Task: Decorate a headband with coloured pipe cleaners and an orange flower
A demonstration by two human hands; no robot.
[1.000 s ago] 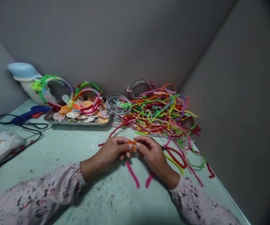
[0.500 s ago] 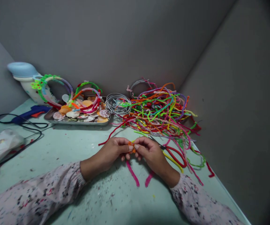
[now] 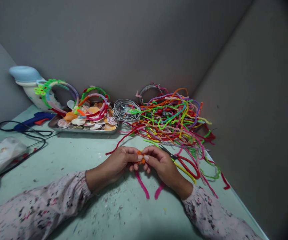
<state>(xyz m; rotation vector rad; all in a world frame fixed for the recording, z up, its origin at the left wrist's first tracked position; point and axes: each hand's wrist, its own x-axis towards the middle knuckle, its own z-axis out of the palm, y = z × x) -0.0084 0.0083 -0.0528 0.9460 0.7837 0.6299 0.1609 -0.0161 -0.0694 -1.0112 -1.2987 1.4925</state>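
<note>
Between my two hands, over the middle of the table, is a small bent orange pipe cleaner [image 3: 140,157]. My left hand [image 3: 124,160] pinches it from the left with thumb and fingers. From the right, my right hand [image 3: 160,163] pinches the same piece, thumb tip close to the other thumb. Two ends of a pink pipe cleaner [image 3: 142,185] stick out below my hands; its upper part is hidden by them. Red-handled scissors [image 3: 187,166] lie just right of my right hand, beside a yellow pipe cleaner [image 3: 186,172].
A heap of coloured pipe cleaners [image 3: 171,115] lies behind my hands. Left of it are a coil of wire [image 3: 127,111] and a metal tray [image 3: 89,132] with shells and decorated hoops. Farther left are a blue glue gun [image 3: 32,120], a black cable [image 3: 37,148] and a white plastic bag [image 3: 7,151].
Both hands stay almost in place, still pinching the orange pipe cleaner, with only slight finger movement. The whole view has shifted very slightly.
</note>
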